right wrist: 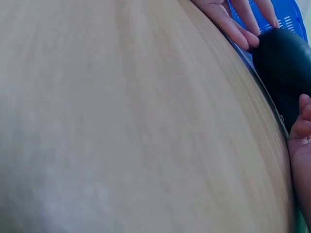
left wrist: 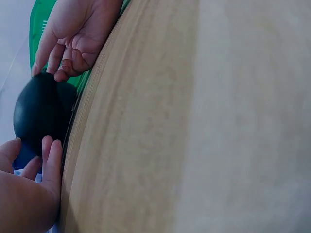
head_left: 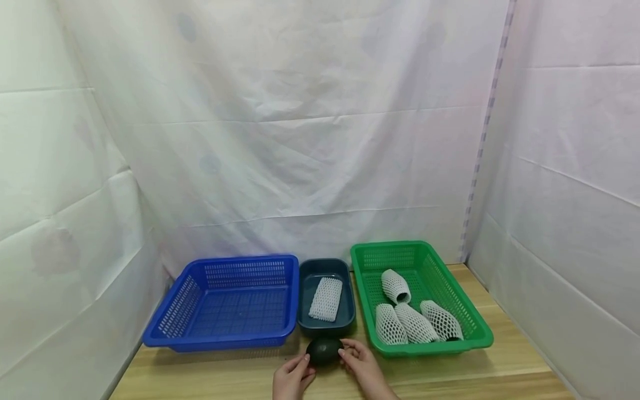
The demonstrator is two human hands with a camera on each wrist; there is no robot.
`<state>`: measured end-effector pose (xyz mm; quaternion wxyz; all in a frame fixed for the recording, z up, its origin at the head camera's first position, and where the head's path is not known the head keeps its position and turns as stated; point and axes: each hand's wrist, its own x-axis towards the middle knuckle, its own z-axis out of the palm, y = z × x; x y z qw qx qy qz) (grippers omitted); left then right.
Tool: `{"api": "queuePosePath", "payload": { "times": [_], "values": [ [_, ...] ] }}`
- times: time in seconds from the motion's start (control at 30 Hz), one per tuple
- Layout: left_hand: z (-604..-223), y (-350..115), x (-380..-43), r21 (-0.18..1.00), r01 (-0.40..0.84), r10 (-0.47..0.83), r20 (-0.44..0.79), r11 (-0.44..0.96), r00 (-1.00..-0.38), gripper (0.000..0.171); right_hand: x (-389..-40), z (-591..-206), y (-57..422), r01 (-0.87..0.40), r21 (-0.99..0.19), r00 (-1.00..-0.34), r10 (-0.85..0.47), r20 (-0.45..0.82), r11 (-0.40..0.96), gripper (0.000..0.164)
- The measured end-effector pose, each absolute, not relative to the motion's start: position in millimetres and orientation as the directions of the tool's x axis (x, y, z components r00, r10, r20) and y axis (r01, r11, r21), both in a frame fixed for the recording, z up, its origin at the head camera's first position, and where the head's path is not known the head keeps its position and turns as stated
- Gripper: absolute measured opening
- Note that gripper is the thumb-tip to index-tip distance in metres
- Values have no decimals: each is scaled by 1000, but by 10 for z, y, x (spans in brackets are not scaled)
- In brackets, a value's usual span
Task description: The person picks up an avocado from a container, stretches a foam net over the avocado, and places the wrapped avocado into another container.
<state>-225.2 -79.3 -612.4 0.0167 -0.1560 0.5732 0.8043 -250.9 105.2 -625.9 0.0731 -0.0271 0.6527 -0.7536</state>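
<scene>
A dark green, smooth oval avocado (head_left: 324, 352) lies at the front of the wooden table, between both hands. My left hand (head_left: 292, 379) pinches its left end with thumb and fingers. At the opposite end, my right hand (head_left: 363, 371) holds it between thumb and fingertips. The left wrist view shows the avocado (left wrist: 41, 109) with fingertips at both its ends. Just behind it stands a small dark teal tray (head_left: 303, 289), in which a flat white foam net sleeve (head_left: 326, 299) lies.
On the left is a blue slotted basket (head_left: 240, 311). A green basket (head_left: 425, 349) on the right holds several white foam net sleeves (head_left: 415, 323), bulging, with dark openings on some. White cloth (head_left: 300, 139) hangs behind and at both sides of the wooden table (head_left: 210, 378).
</scene>
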Motion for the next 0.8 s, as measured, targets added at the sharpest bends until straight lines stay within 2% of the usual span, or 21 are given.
{"api": "queuePosePath", "payload": {
  "times": [0.33, 0.47, 0.7, 0.8],
  "values": [
    [-6126, -785, -2249, 920, -208, -169, -275, -333, -946, 60, -2503, -6243, 1034, 50, -994, -992, -123, -39, -92, 45],
    [-6137, -789, -2244, 921, -200, -171, -268, -333, -948, 58, -2498, -6240, 1049, 54, -992, -990, -135, -39, -110, 41],
    [-6145, -805, -2238, 913, -197, -159, -267, -356, -950, 56, -2417, -6025, 1030, 61, -991, -990, -134, -45, -119, 38],
    [-6130, -806, -2239, 908, -206, -154, -277, -364, -948, 53, -2445, -6064, 1040, 72, -989, -991, -125, -55, -132, 37]
  ]
}}
